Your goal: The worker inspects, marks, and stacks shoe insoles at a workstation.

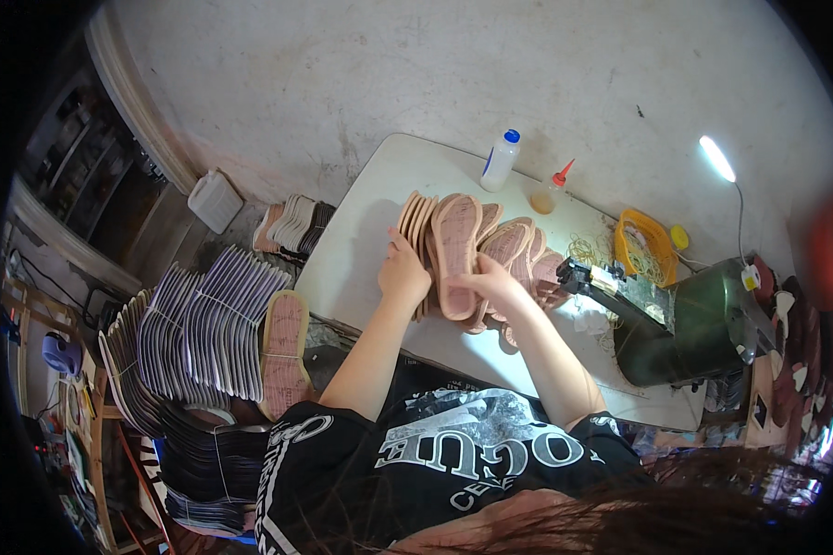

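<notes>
Shoe insoles stand in a row on the white table in front of me, their edges tan and their faces pinkish brown. My left hand (404, 270) presses round the left end of this row, against a tight stack of insoles (416, 218); some of its fingers are hidden. With my right hand (494, 284) I grip the lower part of one insole (456, 242), whose patterned face is turned toward me. The thumb lies on that face, and the other fingers are partly hidden. More insoles (507, 243) lean and overlap just to the right.
On the white table (347, 250) stand a white bottle with a blue cap (501, 162) and a red-tipped glue bottle (548, 192). A yellow basket (645, 248), a dark green sewing-machine-like body (690, 319) and a lit lamp (717, 158) are at right. Bundled insoles (222, 319) stand at left.
</notes>
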`<state>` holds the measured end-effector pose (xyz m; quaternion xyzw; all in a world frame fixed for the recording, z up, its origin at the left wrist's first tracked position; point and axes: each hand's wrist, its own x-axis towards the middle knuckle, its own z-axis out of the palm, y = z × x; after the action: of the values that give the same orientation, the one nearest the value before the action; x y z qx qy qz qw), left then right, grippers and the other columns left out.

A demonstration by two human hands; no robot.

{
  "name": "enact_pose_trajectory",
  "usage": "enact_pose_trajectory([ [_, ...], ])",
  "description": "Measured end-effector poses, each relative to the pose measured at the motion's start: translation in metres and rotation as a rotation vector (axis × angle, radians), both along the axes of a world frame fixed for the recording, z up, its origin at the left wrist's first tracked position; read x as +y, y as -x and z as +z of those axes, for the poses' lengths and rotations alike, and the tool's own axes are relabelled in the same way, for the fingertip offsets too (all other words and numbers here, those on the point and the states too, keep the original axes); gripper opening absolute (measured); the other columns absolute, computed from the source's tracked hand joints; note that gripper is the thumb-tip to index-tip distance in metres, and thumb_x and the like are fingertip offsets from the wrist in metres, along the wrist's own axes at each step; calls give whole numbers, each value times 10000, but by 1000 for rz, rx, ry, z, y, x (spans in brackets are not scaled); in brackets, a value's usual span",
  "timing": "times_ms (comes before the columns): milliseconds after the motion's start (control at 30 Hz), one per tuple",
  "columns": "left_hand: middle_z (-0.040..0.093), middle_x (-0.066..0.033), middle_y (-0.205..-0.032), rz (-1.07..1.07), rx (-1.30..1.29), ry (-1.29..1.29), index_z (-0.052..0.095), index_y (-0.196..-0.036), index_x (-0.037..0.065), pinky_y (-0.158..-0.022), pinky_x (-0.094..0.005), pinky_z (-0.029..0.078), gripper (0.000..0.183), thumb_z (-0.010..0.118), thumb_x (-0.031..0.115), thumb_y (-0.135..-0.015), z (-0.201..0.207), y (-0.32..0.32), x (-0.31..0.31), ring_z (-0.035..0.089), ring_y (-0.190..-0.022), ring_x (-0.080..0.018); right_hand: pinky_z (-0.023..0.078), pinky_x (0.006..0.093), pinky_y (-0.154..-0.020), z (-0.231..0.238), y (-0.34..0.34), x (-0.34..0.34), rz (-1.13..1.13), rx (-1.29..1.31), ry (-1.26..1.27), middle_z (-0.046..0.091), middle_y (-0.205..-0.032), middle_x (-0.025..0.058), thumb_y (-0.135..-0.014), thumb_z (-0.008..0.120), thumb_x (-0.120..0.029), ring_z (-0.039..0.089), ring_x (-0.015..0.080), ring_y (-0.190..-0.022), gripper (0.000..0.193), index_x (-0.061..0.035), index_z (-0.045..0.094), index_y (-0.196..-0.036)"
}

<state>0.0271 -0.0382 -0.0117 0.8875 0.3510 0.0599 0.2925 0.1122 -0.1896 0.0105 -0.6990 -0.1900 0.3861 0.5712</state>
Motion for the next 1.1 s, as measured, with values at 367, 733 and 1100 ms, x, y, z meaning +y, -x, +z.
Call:
enact_pose_trajectory([
  [367,367,-315,-1380,91,-102,78,22,-1442,-115,-926,-434,485,967,625,230,-769,-5,34,30,562,-1112,-414,448,339,-974,12,19,13,-84,-351,80,512,-1307,248,-759,695,-108,547,293,-1184,929,85,113,-1456],
  [733,425,-363,-1316,15,-437,417,261,-1372,-130,-1057,-454,341,765,559,397,-906,-23,55,35,408,-1269,-450,307,420,-1102,-32,36,37,33,-623,-50,285,-1427,366,-791,694,-248,310,465,-1338,924,124,141,-1430],
  [1100,113,-354,-1489,153,-119,-96,95,-1467,-53,-1014,-592,350,1226,737,626,-674,-1,40,16,174,-1379,-483,347,476,-1017,-41,59,32,15,-1118,226,404,-1369,271,-853,585,-132,440,435,-1211,584,84,377,-1354],
])
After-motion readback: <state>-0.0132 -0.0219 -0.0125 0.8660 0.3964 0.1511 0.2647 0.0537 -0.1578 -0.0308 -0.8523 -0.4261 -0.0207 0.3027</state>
